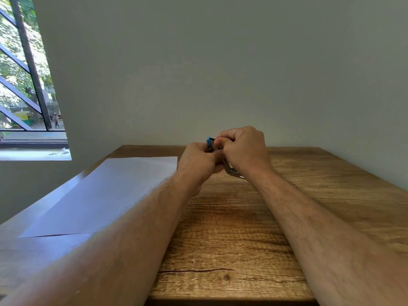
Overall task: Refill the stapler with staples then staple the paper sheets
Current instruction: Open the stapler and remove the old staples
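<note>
Blue-tipped metal stapler [220, 155] is gripped between left hand [198, 161] and right hand [244, 149].

Blue stapler [210, 142] held aloft; paper sheets [106, 195] flat

Blue-and-silver stapler [210, 142], white paper sheets [106, 195] (brown wood-grain table [242, 228]).

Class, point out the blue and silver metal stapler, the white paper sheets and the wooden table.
blue and silver metal stapler [210, 141], head view, blue end.
white paper sheets [106, 193], head view, middle.
wooden table [231, 228], head view, bare top.
</note>
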